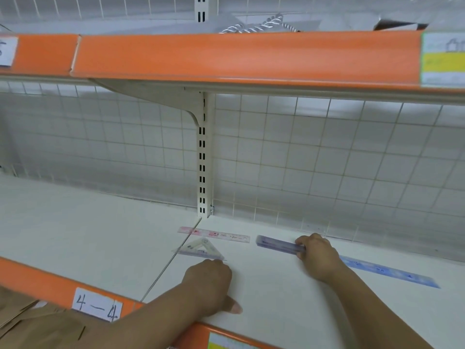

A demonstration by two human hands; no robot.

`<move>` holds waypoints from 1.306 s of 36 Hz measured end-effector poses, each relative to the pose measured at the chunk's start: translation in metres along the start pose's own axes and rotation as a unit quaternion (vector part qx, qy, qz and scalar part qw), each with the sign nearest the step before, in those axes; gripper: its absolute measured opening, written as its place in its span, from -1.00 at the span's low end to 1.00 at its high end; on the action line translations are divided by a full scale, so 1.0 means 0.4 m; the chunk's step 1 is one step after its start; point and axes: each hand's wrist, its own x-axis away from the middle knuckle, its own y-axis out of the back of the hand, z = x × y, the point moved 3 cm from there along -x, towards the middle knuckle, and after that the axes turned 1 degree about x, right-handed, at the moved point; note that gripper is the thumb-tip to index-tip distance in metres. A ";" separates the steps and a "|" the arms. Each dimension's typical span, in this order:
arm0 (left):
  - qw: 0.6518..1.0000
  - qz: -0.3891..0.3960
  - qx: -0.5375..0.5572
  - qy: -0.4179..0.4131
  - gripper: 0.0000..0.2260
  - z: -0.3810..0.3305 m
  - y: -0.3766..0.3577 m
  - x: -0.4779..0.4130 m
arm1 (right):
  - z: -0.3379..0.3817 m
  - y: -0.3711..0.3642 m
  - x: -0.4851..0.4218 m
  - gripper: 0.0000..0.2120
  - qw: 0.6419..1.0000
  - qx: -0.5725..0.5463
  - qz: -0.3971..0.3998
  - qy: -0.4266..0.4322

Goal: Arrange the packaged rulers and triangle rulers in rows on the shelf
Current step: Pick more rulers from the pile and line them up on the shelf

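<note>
Closest to me, the orange price strip [37,278] along the front lip carries a handwritten label [97,304] reading 4—4. This looks to be the bay being stocked.

Just past the lip, the left hand [211,285] lies low on the white shelf [75,235] with its thumb splayed flat to one side. Its knuckles reach the near edge of the clear triangle ruler [198,250]. The fingertips are hidden behind the back of the hand, so I cannot tell whether they press the packet or merely sit beside it. With the thumb out like that it does not look like a pinch. My guess is that it is steadying the triangle so it stays square.

Further in and to the right, the right hand [317,253] has its fingers wrapped round the right end of a purple ruler [279,244]. It holds the ruler low over the shelf and pointing left, end to end with the pink ruler [214,234]. That looks like extending the back row.

A blue ruler [390,272] lies flat to the right of that wrist, slanted and out of line, so probably not yet sorted.

The pink ruler lies furthest back, parallel to the wire grid [327,159], just in front of the slotted upright [202,159]. The triangle sits directly in front of it, as a second row.
</note>
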 end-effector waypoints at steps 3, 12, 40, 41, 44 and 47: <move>1.000 -0.004 0.000 -0.001 -0.48 0.003 -0.005 0.001 | 0.003 0.007 0.010 -0.66 1.000 -0.004 -0.003 -0.014; 1.000 -0.009 0.014 -0.002 -0.51 0.006 -0.005 0.001 | 0.085 0.053 0.075 -0.84 0.998 -0.061 -0.024 0.023; 0.976 -0.190 0.032 -0.099 -0.71 -0.074 0.021 0.158 | 0.157 0.142 0.408 -0.74 1.000 0.000 -0.001 -0.028; 0.976 -0.186 0.031 -0.107 -0.71 -0.076 0.018 0.168 | 0.160 0.147 0.425 -0.73 0.999 -0.002 -0.006 -0.032; 0.975 -0.180 0.037 -0.128 -0.69 -0.084 0.009 0.196 | 0.165 0.156 0.478 -0.71 0.999 -0.002 -0.013 -0.050; 0.972 -0.177 0.048 -0.148 -0.69 -0.103 0.001 0.219 | 0.163 0.161 0.532 -0.71 0.997 -0.001 -0.022 -0.077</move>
